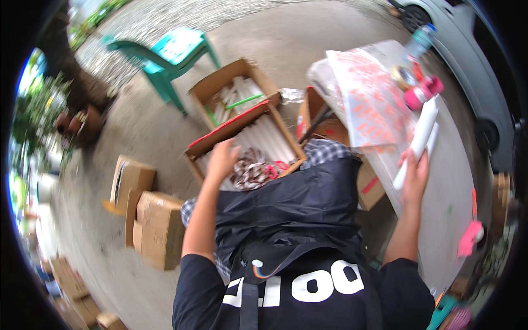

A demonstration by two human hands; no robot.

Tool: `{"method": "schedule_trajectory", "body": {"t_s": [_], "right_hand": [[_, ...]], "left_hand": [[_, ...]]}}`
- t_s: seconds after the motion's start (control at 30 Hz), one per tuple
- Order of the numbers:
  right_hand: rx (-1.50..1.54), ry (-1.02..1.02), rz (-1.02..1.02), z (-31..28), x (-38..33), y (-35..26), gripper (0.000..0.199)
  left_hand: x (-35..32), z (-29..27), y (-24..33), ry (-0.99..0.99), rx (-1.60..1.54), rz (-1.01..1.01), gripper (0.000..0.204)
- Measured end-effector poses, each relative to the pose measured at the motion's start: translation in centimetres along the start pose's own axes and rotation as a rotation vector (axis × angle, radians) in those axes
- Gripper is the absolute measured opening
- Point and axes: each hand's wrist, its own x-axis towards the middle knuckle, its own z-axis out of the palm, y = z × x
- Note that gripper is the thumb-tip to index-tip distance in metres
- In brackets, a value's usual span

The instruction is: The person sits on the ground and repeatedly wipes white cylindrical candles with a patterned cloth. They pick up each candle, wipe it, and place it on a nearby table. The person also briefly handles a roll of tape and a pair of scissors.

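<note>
Two slender white cylinders (423, 129), candle-like in look, are held in the right hand (415, 179) above the pale tabletop (451, 181), the fingers closed around them toward their lower ends and the longer upper parts left unsupported. By their look, they are judged to be light, stiff and smooth, perhaps a little slippery, and liable to snap or be dented if squeezed or knocked; a gentle hold around the middle, with both kept parallel, would be best balanced. Similar white rods (265, 135) are laid side by side in the open cardboard box (284, 130), where they could be lifted by their exposed ends. Over that box the left hand (221, 158) is held with fingers loosely parted, and nothing is seen gripped; whether the rods are touched cannot be told. Beside it, a checked cloth (250, 170) and red-handled scissors (279, 166) are seen.
</note>
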Motion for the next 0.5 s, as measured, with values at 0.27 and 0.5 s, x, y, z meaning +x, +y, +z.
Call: {"method": "schedule_trajectory", "body": {"t_s": [0.27, 0.5], "right_hand": [[-0.562, 0.296, 0.293, -21.1, 5.5, 12.1, 0.047], [-0.705, 0.403, -0.048, -13.4, 5.8, 8.3, 0.037]], "left_hand": [[0.2, 3.1, -12.1, -0.38, 0.696, -0.361, 0.067], [-0.2, -1.4, -7.1, -0.192, 0.17, -0.264, 0.045]]}}
